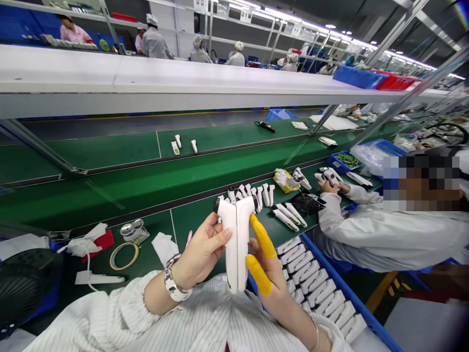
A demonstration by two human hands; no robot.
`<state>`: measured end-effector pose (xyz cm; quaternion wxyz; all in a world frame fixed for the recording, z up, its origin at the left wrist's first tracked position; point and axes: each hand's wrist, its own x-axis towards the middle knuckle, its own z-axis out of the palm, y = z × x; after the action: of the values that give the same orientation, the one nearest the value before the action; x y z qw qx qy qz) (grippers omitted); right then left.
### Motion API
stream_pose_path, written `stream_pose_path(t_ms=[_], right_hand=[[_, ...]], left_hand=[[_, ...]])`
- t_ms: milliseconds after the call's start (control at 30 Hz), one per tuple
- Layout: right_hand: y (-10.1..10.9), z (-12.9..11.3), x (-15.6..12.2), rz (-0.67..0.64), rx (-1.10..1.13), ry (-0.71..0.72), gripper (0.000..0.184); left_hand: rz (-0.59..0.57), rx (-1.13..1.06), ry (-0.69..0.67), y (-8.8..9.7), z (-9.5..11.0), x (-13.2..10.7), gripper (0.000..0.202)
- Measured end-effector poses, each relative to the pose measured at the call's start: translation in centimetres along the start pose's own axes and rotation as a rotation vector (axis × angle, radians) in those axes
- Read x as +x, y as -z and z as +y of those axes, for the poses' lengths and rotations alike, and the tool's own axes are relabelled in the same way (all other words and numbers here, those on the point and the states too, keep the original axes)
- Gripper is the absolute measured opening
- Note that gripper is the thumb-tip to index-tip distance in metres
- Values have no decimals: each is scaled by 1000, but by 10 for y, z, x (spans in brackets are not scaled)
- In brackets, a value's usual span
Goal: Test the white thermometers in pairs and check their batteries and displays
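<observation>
In front of my chest, two white handheld devices shaped like forehead thermometers stand upright with their long sides together and their dark-tipped heads pointing outward. My left hand (208, 247) pinches the left thermometer (230, 244) between thumb and fingers. My right hand (269, 264), with yellow finger cots on two fingers, grips the right thermometer (242, 244). Just behind them is a row of similar white thermometers (266, 194) on the green bench. Beside my right forearm, a blue crate (348, 288) holds several more in stacked rows.
Left on the bench are a tape roll (124, 255), a metal-topped device (132, 230), white tissue (164, 248) and a black fan (29, 278). A co-worker's hands (331, 188) handle thermometers at right. A green conveyor (139, 183) runs behind, under a white shelf (183, 80).
</observation>
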<state>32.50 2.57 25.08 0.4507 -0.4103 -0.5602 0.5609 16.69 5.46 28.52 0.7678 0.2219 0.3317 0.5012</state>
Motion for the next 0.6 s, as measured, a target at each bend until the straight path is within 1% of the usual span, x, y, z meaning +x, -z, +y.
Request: stream_pose_path(t_ms=[133,300,367,500,600], right_hand=[[-1,1,1,-1,9,5,37],[-1,5,4,3,-6,-3,50],[-2,5,6,-56,54,-26,52],[-4,1,10,-225,223,-92,56],[-3,0,12,-273,275,-140,57]], left_hand=[[-36,-11,0,3,-2,1,32],[-71,-5,7,4,-1,0,35],[-63,-11,3,5,-2,-1,35],[-49,-8,-3,10,-4,-1,34],[-13,18,-16,11,-7,0,36]])
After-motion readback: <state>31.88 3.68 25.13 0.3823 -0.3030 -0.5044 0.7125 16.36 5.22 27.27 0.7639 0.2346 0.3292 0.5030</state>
